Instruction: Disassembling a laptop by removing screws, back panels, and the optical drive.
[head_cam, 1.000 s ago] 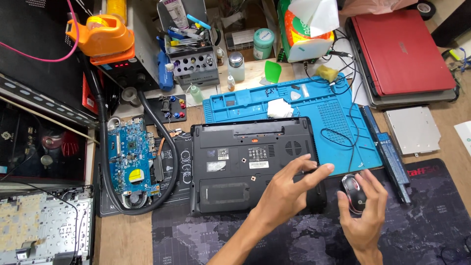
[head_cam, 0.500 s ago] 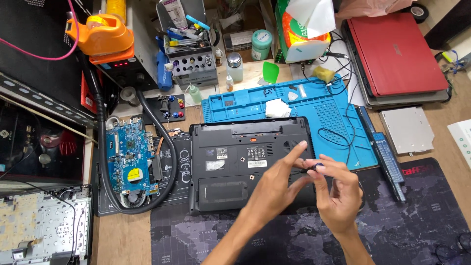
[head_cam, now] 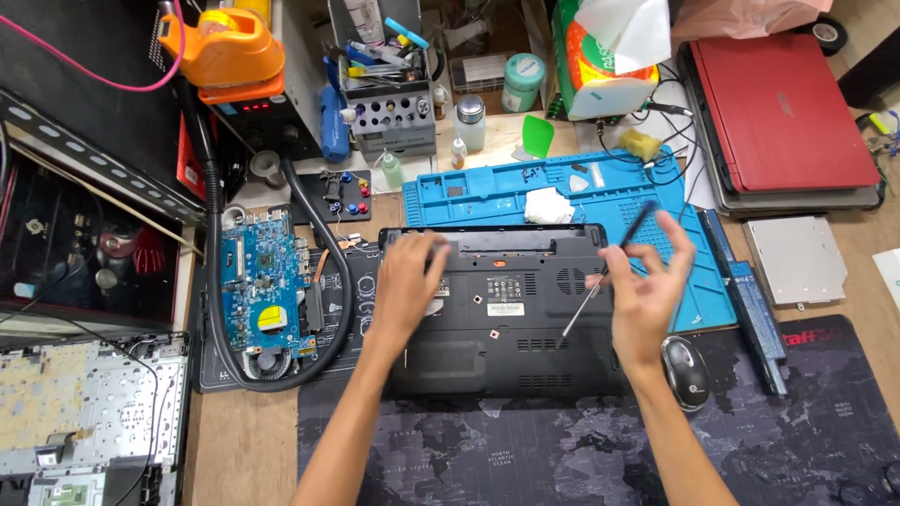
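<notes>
One black laptop, underside up; left hand flat on it, released; right hand above it grasping one screwdriver; one mouse beside it.

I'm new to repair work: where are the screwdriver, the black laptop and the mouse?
screwdriver (head_cam: 600, 274): head view, on its thin shaft.
black laptop (head_cam: 511, 328): head view, on its upturned underside.
mouse (head_cam: 686, 372): head view, on its top.
</notes>
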